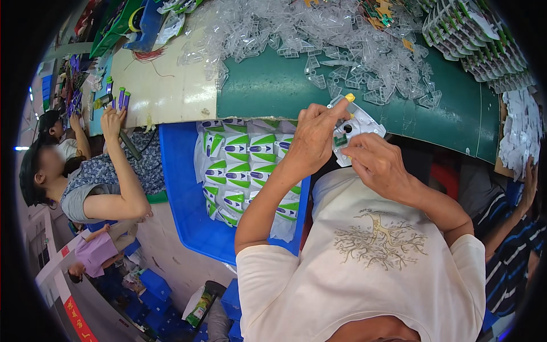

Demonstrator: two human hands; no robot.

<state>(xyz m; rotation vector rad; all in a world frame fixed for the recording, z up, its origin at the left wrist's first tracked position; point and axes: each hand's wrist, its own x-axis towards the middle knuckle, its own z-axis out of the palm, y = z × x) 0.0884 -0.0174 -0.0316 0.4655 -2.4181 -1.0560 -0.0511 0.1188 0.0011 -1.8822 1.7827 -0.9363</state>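
Observation:
Just over the near edge of the green table, both my hands are on a white plastic housing [367, 122]. My left hand [312, 137] grips its left side, the thumb and fingers closed on the rim. A small yellow piece [350, 97] shows at the housing's top, beside my left fingertips. Inside sit a dark round opening and a small green circuit board [340, 140]. My right hand [379, 164] is closed at the housing's lower edge, its fingertips pinched next to the board. Whether a small part is between those fingertips is hidden.
Clear plastic pieces [364, 62] lie heaped across the green table [268, 85]. Stacked white-and-green shells [467, 40] stand far right, above white pieces [521, 131]. A blue bin [176, 194] with white-and-green units [236, 149] is at my left. People work on both sides.

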